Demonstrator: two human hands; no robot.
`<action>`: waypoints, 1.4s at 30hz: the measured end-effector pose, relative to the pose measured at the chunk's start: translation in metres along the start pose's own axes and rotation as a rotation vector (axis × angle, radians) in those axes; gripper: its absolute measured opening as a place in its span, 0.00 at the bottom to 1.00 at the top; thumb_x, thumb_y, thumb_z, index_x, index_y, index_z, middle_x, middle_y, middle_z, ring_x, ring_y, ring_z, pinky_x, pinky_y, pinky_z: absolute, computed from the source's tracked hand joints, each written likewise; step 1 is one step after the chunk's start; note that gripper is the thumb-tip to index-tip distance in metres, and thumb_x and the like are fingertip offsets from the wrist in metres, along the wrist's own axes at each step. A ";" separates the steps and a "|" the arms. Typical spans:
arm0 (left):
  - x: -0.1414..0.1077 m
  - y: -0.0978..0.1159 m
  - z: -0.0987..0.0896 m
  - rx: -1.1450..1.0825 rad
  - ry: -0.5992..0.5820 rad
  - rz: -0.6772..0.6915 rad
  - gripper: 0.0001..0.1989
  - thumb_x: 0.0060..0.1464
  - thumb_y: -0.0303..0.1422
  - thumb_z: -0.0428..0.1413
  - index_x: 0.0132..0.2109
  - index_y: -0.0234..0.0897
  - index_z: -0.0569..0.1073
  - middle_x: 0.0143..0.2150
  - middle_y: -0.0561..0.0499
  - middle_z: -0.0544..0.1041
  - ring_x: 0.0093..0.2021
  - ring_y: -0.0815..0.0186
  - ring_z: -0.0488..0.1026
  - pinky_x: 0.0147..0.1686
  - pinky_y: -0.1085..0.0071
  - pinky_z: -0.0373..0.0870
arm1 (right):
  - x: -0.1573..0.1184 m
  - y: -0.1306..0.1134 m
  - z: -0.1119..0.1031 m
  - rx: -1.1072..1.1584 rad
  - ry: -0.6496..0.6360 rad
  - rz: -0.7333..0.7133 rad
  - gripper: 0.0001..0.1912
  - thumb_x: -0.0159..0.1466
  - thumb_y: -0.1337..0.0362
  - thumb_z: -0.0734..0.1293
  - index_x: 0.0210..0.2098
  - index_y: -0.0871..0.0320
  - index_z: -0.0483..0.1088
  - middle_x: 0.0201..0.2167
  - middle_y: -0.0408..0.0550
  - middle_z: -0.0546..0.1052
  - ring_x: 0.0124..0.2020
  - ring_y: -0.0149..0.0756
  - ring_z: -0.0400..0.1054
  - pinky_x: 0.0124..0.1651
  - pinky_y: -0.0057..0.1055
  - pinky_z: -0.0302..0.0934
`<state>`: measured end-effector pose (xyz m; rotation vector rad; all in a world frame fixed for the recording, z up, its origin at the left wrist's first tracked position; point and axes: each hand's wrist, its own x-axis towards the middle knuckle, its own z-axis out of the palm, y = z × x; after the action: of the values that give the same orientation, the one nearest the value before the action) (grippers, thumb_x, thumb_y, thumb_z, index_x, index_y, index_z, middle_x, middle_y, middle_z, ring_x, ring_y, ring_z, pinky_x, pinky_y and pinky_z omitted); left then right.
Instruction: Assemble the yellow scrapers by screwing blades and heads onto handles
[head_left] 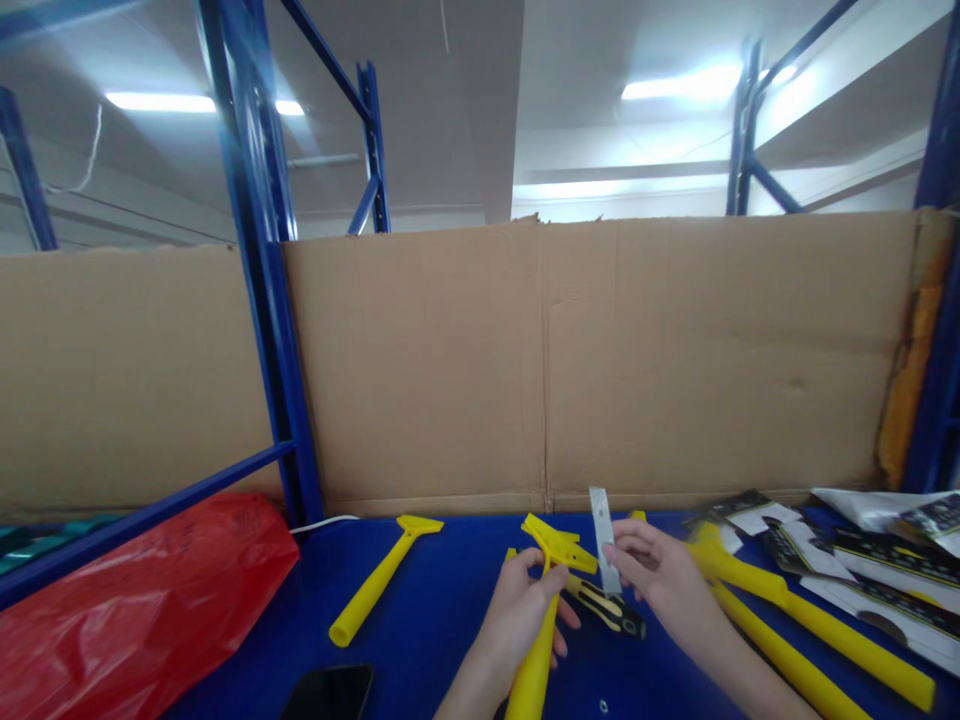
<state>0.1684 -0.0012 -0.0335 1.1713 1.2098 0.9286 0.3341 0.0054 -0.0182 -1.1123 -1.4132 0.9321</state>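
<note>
A yellow scraper with a wide, flat head stands in my left hand, whose fingers wrap round its neck just below the head. To the right of that head, my right hand pinches a thin silvery metal strip between thumb and fingers. The strip is held nearly upright, close to the scraper head. Behind and below the hands, a black and cream tool lies on the blue table, partly hidden.
Another yellow scraper lies left of my hands. More yellow scrapers and packaging cards are at the right. A red plastic bag is at the left, a black phone near the front edge. Cardboard stands behind.
</note>
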 end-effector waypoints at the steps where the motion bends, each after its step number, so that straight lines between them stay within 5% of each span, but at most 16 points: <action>1: 0.000 0.000 0.000 0.004 -0.009 -0.001 0.18 0.55 0.42 0.51 0.48 0.34 0.64 0.19 0.53 0.73 0.11 0.72 0.62 0.10 0.79 0.56 | 0.000 0.000 0.000 -0.003 -0.002 0.007 0.18 0.47 0.52 0.69 0.31 0.57 0.69 0.18 0.40 0.71 0.18 0.30 0.61 0.18 0.25 0.51; 6: -0.002 0.001 0.000 0.005 -0.030 0.007 0.19 0.55 0.42 0.52 0.48 0.34 0.64 0.21 0.53 0.73 0.11 0.73 0.62 0.10 0.80 0.56 | 0.002 0.004 0.000 0.002 0.013 0.006 0.21 0.46 0.52 0.69 0.35 0.60 0.74 0.20 0.42 0.73 0.19 0.31 0.62 0.19 0.27 0.53; 18: -0.007 0.002 0.002 0.012 -0.148 0.020 0.17 0.52 0.45 0.53 0.41 0.36 0.64 0.22 0.53 0.74 0.10 0.73 0.62 0.08 0.80 0.57 | 0.004 0.011 0.001 -0.115 -0.043 -0.041 0.12 0.49 0.56 0.67 0.26 0.59 0.76 0.26 0.48 0.78 0.29 0.39 0.69 0.34 0.32 0.62; 28: -0.004 -0.001 0.002 0.025 -0.217 0.010 0.15 0.49 0.43 0.54 0.38 0.37 0.62 0.18 0.53 0.73 0.09 0.71 0.62 0.07 0.79 0.56 | 0.005 0.025 0.000 -0.402 -0.034 -0.155 0.11 0.55 0.58 0.63 0.27 0.58 0.72 0.14 0.36 0.60 0.17 0.29 0.56 0.21 0.26 0.50; 35: -0.008 0.001 0.006 -0.011 -0.232 0.025 0.22 0.41 0.49 0.58 0.34 0.37 0.63 0.16 0.53 0.73 0.10 0.72 0.62 0.10 0.78 0.57 | -0.004 0.009 0.006 -0.338 -0.173 0.104 0.16 0.59 0.54 0.57 0.34 0.59 0.70 0.14 0.37 0.65 0.11 0.28 0.56 0.13 0.24 0.48; 42: -0.007 -0.003 0.010 -0.027 -0.129 0.073 0.30 0.38 0.60 0.55 0.31 0.34 0.69 0.19 0.50 0.74 0.18 0.68 0.70 0.15 0.78 0.57 | 0.000 0.008 0.004 -0.195 -0.162 0.080 0.16 0.54 0.53 0.64 0.27 0.60 0.72 0.15 0.41 0.69 0.14 0.27 0.57 0.17 0.24 0.49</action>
<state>0.1764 -0.0106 -0.0357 1.2418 1.0540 0.9069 0.3313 0.0079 -0.0259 -1.2685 -1.6293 0.9743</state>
